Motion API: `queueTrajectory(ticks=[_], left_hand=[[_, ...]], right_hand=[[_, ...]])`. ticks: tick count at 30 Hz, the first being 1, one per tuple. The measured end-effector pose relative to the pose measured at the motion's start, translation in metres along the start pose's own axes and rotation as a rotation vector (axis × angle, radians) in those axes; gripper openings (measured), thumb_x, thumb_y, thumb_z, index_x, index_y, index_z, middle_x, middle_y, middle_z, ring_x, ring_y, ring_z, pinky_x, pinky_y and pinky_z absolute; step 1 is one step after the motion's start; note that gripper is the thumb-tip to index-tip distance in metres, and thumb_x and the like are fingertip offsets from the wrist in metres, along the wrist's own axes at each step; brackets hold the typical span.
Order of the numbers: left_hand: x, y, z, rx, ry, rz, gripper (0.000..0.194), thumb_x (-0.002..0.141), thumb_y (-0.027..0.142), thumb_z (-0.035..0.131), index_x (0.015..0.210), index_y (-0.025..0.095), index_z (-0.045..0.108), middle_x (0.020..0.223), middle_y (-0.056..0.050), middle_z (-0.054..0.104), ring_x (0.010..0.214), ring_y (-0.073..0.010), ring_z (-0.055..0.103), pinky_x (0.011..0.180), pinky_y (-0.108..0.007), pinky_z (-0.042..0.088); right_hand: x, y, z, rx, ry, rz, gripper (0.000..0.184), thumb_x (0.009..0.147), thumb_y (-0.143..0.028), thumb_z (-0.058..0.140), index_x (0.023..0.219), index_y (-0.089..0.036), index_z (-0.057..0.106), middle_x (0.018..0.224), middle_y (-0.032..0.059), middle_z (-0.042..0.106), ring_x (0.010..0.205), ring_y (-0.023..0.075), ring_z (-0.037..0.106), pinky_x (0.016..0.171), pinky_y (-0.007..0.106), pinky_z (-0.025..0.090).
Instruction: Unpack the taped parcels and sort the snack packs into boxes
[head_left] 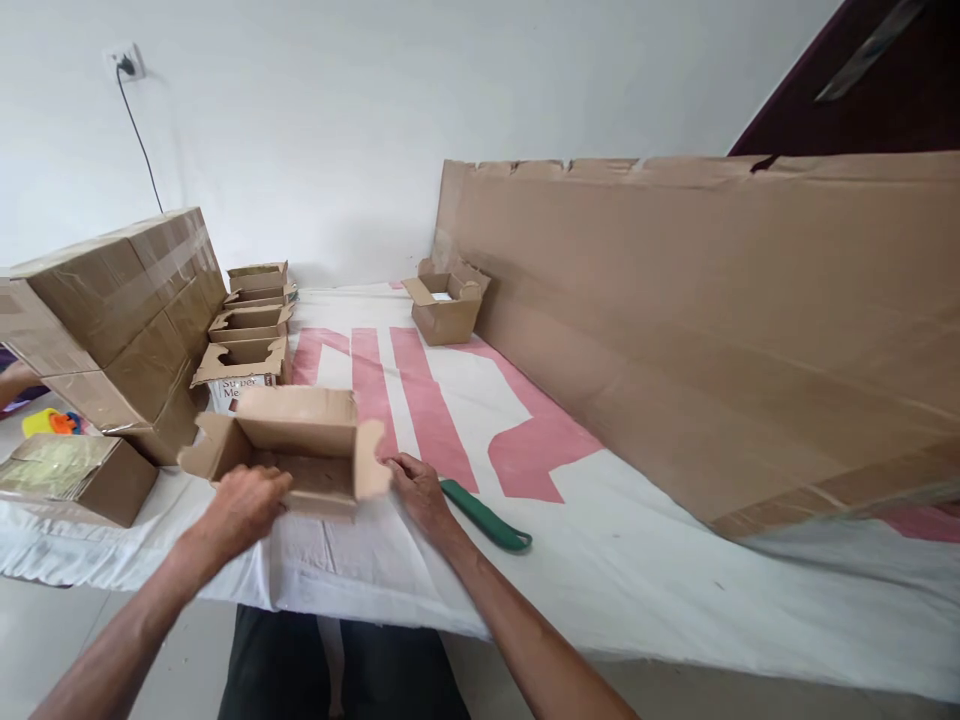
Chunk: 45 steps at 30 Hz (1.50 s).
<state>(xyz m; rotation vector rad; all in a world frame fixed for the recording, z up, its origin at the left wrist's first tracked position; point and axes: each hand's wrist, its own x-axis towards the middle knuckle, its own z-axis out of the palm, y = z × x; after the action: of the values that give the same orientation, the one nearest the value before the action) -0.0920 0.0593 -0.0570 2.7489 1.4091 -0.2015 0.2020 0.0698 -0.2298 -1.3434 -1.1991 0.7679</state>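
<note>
An open cardboard box (300, 435) with its flaps spread sits before me at the table's front. My left hand (251, 500) grips the near wall at its left side, the fingers curled over the rim. At the box's right end, my right hand (420, 485) is closed at the edge of the side flap (373, 460). To the right of that hand a green utility knife or similar handle (486, 516) lies on the cloth, apart from the fingers. The inside of the box shows only bare cardboard.
A row of open boxes (247, 355) stands behind left, beside a taped stack of cartons (135, 300). A closed box (79, 480) is front left. Another open box (446, 310) stands near a large cardboard panel (712, 320). Another person's arm (16, 380) shows far left.
</note>
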Motion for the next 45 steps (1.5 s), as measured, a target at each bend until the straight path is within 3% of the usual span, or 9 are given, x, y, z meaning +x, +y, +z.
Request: queueTrajectory(ticks=[6,12,20,27,32,35,38,41,45], left_hand=[[0.029,-0.087,-0.02,0.016,0.081,-0.218,0.01,0.089,0.017,0.071,0.088,0.027,0.069,0.103,-0.007,0.081,0.108,-0.0329,0.077,0.096,-0.041,0.057],[0.044,-0.126,-0.013,0.039,0.174,-0.294,0.008,0.088,0.022,0.072,0.092,0.027,0.069,0.105,-0.009,0.079,0.12,-0.0374,0.072,0.106,-0.048,0.053],[0.036,-0.128,0.005,0.066,0.25,-0.293,0.04,0.084,0.021,0.073,0.124,0.03,0.073,0.125,-0.011,0.077,0.135,-0.0395,0.062,0.117,-0.054,0.043],[0.027,-0.12,0.012,0.106,0.303,-0.311,0.074,0.082,0.027,0.08,0.153,0.028,0.059,0.147,-0.017,0.068,0.143,-0.0438,0.055,0.12,-0.057,0.042],[0.013,-0.083,0.027,0.079,0.371,-0.25,0.087,0.079,0.025,0.085,0.159,0.023,0.052,0.162,-0.023,0.055,0.153,-0.0457,0.048,0.123,-0.057,0.041],[-0.003,-0.055,0.039,0.063,0.432,-0.196,0.082,0.082,0.026,0.084,0.158,0.024,0.053,0.169,-0.023,0.047,0.16,-0.0477,0.04,0.123,-0.06,0.04],[-0.027,-0.046,0.038,0.063,0.479,-0.191,0.072,0.087,0.028,0.08,0.154,0.023,0.055,0.168,-0.023,0.049,0.158,-0.0464,0.044,0.119,-0.059,0.044],[-0.058,-0.069,0.02,0.093,0.509,-0.341,0.056,0.091,0.029,0.076,0.145,0.022,0.061,0.161,-0.022,0.054,0.152,-0.0447,0.049,0.117,-0.057,0.047],[-0.091,-0.137,-0.009,0.156,0.456,-0.718,0.043,0.093,0.039,0.074,0.132,0.023,0.068,0.153,-0.021,0.058,0.141,-0.047,0.056,0.112,-0.062,0.051]], right_hand=[[-0.001,-0.001,-0.001,0.033,-0.01,0.027,0.039,0.086,-0.057,0.061,0.082,-0.021,0.075,0.069,0.0023,0.066,0.069,0.0214,0.06,0.067,0.033,0.049],[0.001,-0.001,-0.002,0.039,-0.017,0.024,0.039,0.086,-0.058,0.062,0.083,-0.021,0.075,0.067,0.0009,0.066,0.069,0.0207,0.06,0.069,0.033,0.05],[-0.001,-0.001,-0.002,0.039,-0.026,0.031,0.039,0.086,-0.059,0.062,0.084,-0.022,0.075,0.07,0.002,0.068,0.071,0.0218,0.062,0.071,0.033,0.051],[-0.001,-0.003,-0.002,0.014,-0.008,0.041,0.041,0.084,-0.059,0.061,0.084,-0.022,0.075,0.069,0.002,0.067,0.071,0.0219,0.062,0.071,0.033,0.051],[-0.006,-0.002,-0.003,0.01,-0.023,0.057,0.043,0.082,-0.062,0.062,0.083,-0.021,0.074,0.069,0.0035,0.069,0.07,0.0237,0.063,0.071,0.035,0.052],[-0.009,0.004,-0.005,-0.011,-0.019,0.055,0.042,0.082,-0.062,0.064,0.08,-0.022,0.074,0.069,0.0042,0.071,0.071,0.0245,0.064,0.073,0.036,0.052],[-0.01,0.01,-0.006,-0.036,-0.021,0.039,0.043,0.083,-0.063,0.063,0.077,-0.022,0.074,0.069,0.0042,0.07,0.072,0.0247,0.064,0.072,0.036,0.051],[-0.011,0.014,-0.005,-0.041,-0.031,0.048,0.042,0.083,-0.062,0.063,0.078,-0.022,0.075,0.07,0.0043,0.071,0.073,0.0248,0.065,0.072,0.036,0.052],[-0.012,0.014,-0.003,-0.04,-0.022,0.057,0.044,0.083,-0.062,0.063,0.087,-0.021,0.079,0.075,0.0058,0.075,0.075,0.0261,0.068,0.076,0.037,0.054]])
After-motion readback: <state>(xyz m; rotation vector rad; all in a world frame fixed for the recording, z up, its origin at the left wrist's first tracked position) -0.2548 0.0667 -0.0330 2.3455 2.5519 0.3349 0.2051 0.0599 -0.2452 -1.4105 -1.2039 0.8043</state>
